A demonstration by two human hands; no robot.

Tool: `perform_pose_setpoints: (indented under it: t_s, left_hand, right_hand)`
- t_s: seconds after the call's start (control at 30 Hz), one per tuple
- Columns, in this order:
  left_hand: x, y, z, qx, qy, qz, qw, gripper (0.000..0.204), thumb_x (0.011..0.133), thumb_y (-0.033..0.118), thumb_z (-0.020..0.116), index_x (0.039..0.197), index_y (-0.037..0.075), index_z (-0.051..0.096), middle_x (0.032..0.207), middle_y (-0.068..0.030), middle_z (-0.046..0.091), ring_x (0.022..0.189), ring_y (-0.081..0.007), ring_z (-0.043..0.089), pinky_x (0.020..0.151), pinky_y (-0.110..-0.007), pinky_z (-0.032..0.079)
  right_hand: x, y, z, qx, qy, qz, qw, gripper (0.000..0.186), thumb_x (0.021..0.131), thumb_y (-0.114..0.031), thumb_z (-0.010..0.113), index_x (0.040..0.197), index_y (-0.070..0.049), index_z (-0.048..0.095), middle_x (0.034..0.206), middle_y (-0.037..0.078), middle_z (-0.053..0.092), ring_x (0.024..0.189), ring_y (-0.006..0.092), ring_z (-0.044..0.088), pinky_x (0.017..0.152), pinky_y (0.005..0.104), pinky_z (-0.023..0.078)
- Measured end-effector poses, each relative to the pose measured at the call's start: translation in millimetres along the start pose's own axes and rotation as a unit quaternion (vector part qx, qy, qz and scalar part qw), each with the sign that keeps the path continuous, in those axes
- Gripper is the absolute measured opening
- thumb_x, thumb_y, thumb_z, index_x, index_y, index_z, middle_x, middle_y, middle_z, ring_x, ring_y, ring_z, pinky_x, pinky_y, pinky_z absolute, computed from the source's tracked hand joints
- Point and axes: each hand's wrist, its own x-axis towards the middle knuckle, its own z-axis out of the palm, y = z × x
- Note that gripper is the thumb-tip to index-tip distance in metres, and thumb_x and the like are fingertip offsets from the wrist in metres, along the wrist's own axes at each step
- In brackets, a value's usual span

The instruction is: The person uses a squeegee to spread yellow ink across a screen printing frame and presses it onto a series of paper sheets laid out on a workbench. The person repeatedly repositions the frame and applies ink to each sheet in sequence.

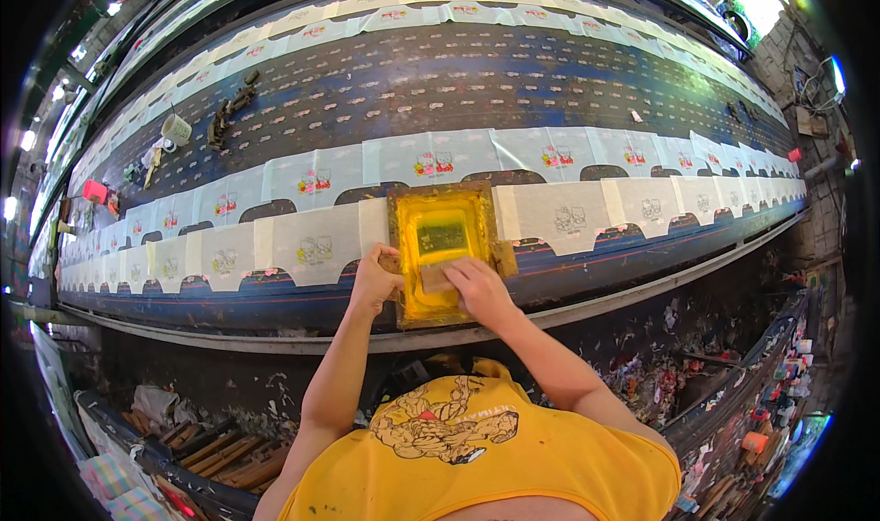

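A screen-printing frame (pixel 486 209), smeared with yellow ink, lies across the near row of cloth pieces on the long table. At its left edge my left hand (pixel 373 281) is closed around the frame's side. My right hand (pixel 480 289) grips a squeegee (pixel 437 279) with a flat brownish blade, which rests inside the frame on the yellow ink. Above the blade shows a dark rectangular mesh window (pixel 442 237). Beside the frame lie cream cloth pieces (pixel 555 211) with outline prints; whatever is under the frame is hidden.
Behind, a row of pale blue cloth pieces (pixel 316 175) carries coloured prints. A white bucket (pixel 176 131) and a red container (pixel 94 191) stand at the table's left. The table's metal edge (pixel 587 312) runs close to me. Wooden-handled tools (pixel 229 457) fill a bin at lower left.
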Motion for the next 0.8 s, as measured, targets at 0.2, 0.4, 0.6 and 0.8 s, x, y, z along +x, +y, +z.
perform_pose_setpoints:
  t_s: [0.2, 0.4, 0.6, 0.8]
  left_hand:
    - [3, -8, -2, 0.019, 0.005, 0.055, 0.998, 0.054, 0.063, -0.013, 0.073, 0.114, 0.004, 0.064, 0.088, -0.0052, 0.064, 0.071, -0.0165, 0.061, 0.055, -0.032, 0.049]
    - [1, -7, -1, 0.056, 0.027, 0.080, 0.995, 0.054, 0.063, -0.012, 0.073, 0.115, 0.003, 0.066, 0.091, -0.0077, 0.067, 0.073, -0.0177, 0.064, 0.057, -0.033, 0.050]
    - [-5, 0, 7, 0.001, 0.024, 0.034, 0.999, 0.053, 0.063, -0.014, 0.073, 0.114, 0.001, 0.066, 0.093, -0.0098, 0.069, 0.070, -0.0175, 0.065, 0.050, -0.033, 0.049]
    - [-10, 9, 43, 0.026, 0.059, 0.100, 0.993, 0.049, 0.062, -0.012, 0.072, 0.110, 0.000, 0.068, 0.090, -0.0086, 0.068, 0.061, -0.0158, 0.061, 0.048, -0.031, 0.046]
  right_hand:
    - [92, 45, 6, 0.026, -0.028, 0.054, 0.998, 0.030, 0.074, 0.006, 0.066, 0.102, -0.001, 0.066, 0.100, 0.017, 0.070, 0.099, 0.0401, 0.065, 0.086, 0.0489, 0.054]
    - [73, 36, 14, 0.010, -0.012, 0.050, 0.999, 0.028, 0.076, 0.004, 0.068, 0.103, -0.001, 0.067, 0.104, 0.017, 0.070, 0.102, 0.0400, 0.066, 0.089, 0.0483, 0.055]
    - [-4, -3, 3, -0.003, -0.020, 0.013, 1.000, 0.043, 0.072, 0.005, 0.069, 0.115, 0.002, 0.067, 0.113, 0.017, 0.068, 0.113, 0.0369, 0.064, 0.100, 0.0454, 0.054]
    - [-3, 17, -38, 0.007, -0.031, 0.013, 0.999, 0.046, 0.071, 0.007, 0.068, 0.116, 0.003, 0.067, 0.116, 0.016, 0.068, 0.113, 0.0358, 0.064, 0.101, 0.0436, 0.054]
